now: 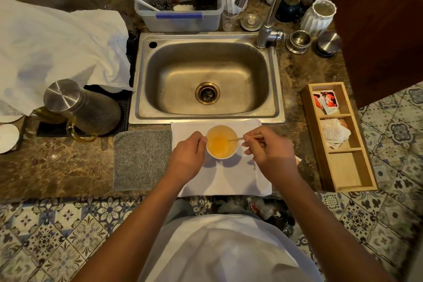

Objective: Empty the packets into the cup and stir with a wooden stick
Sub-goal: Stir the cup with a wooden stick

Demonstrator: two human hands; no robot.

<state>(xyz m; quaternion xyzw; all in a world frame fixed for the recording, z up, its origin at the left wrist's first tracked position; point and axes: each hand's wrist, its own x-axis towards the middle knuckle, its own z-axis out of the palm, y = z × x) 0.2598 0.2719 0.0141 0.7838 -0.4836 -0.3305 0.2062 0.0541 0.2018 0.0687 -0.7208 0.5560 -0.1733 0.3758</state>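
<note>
1. While we look down at the marble counter, we find at the far left a crumpled white cloth, and in front of it a glass jug with a steel lid, lying tilted on a black mat.
2. Next comes a grey cloth, lying flat just beside a white towel that sits in front of the steel sink.
3. Our left hand rests on the white towel, its fingers curled against the left wall of the cup, the thumb at the rim; we take it to be gripping the cup, steadying it.
4. That white cup stands upright on the towel, between our two hands, close to the sink's front edge, and holds a clear amber liquid.
5. A wooden stick slants over the cup's right rim, its lower end in the liquid.
6. Our right hand pinches the stick's upper end between thumb and fingertips; the other fingers are loosely bent, and the hand is just right of the cup without touching it.
7. Further right a wooden tray with three compartments lies on the counter: red and white packets in the far one, crumpled white packets in the middle one.
8. Behind the sink we see a plastic tub of utensils and a curved tap.
</note>
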